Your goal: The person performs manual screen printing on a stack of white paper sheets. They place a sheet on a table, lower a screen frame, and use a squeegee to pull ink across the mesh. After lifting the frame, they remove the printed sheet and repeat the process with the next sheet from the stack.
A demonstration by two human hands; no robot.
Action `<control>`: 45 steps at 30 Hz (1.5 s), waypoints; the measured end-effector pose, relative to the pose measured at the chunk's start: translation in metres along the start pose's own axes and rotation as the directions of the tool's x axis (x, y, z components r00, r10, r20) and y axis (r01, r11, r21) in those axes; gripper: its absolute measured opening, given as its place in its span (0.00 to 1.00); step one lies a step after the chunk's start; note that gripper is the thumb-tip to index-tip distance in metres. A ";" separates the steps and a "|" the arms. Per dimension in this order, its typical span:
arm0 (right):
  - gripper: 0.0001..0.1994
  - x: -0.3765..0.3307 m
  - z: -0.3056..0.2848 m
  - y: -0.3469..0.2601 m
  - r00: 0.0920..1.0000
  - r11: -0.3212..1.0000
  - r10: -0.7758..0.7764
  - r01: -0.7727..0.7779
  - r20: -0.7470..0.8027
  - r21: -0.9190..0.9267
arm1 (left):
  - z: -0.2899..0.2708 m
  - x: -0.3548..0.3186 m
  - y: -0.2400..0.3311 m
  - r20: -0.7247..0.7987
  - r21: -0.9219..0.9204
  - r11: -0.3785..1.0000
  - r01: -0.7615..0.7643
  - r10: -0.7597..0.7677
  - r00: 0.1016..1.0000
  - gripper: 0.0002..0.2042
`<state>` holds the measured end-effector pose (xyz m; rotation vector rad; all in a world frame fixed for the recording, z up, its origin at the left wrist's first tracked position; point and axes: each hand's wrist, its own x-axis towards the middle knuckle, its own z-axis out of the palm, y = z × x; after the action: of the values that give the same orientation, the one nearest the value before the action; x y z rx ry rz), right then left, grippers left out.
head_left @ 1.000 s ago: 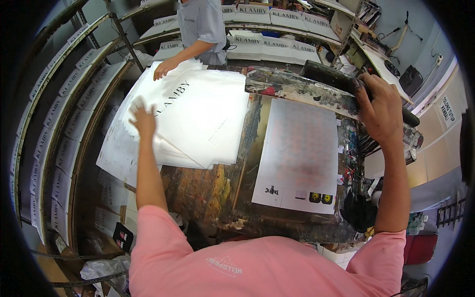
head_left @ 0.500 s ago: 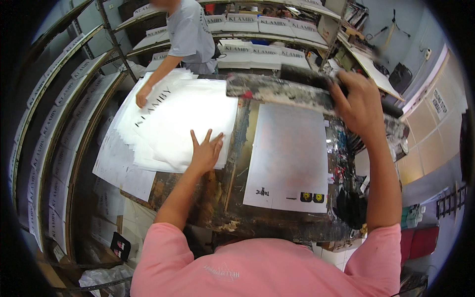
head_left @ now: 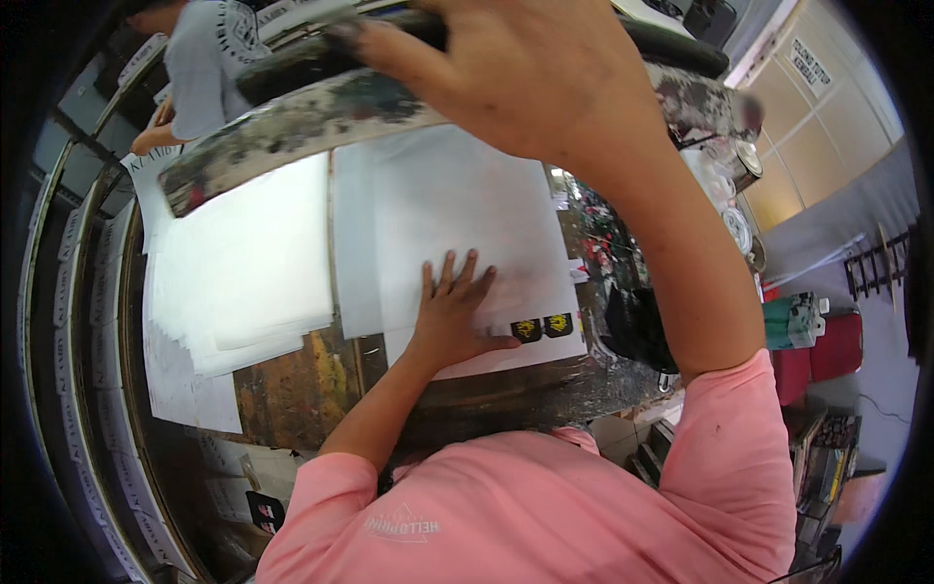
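With fingers spread and released, the left hand [head_left: 452, 316] lies on a pale sheet [head_left: 413, 209], while the right hand [head_left: 545, 83] curls its fingers round a paint-stained beam's [head_left: 292, 129] dark bar [head_left: 292, 70].

A printing workshop is indicated: the table [head_left: 297, 384] is crusted with paint, the racks [head_left: 134, 331] at nine o'clock are filled with printed sheets [head_left: 70, 238], a paint-smeared board [head_left: 316, 119] is held at eleven o'clock, and containers [head_left: 747, 161] are crowded together at two o'clock.
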<state>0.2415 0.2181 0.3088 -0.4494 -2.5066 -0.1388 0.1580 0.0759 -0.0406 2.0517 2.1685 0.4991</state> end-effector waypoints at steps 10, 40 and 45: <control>0.33 -0.001 -0.004 0.016 0.999 1.000 -0.010 0.009 0.038 0.029 | 0.035 0.042 0.063 -0.027 -0.076 0.995 -0.057 0.055 0.998 0.63; 0.21 -0.079 0.058 0.010 0.936 0.976 -0.210 0.183 0.282 0.119 | -0.178 -0.106 -0.049 -0.314 -0.936 0.317 -0.151 -0.563 0.765 0.64; 0.22 -0.144 0.123 0.004 0.881 0.954 -0.213 0.093 0.423 0.286 | -0.081 -0.146 -0.043 -0.192 -0.869 0.446 0.213 -0.702 0.686 0.55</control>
<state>0.2894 0.2050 0.1257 -0.1838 -2.9631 0.2626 0.1039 -0.0820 0.0011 0.7568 1.9912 1.7368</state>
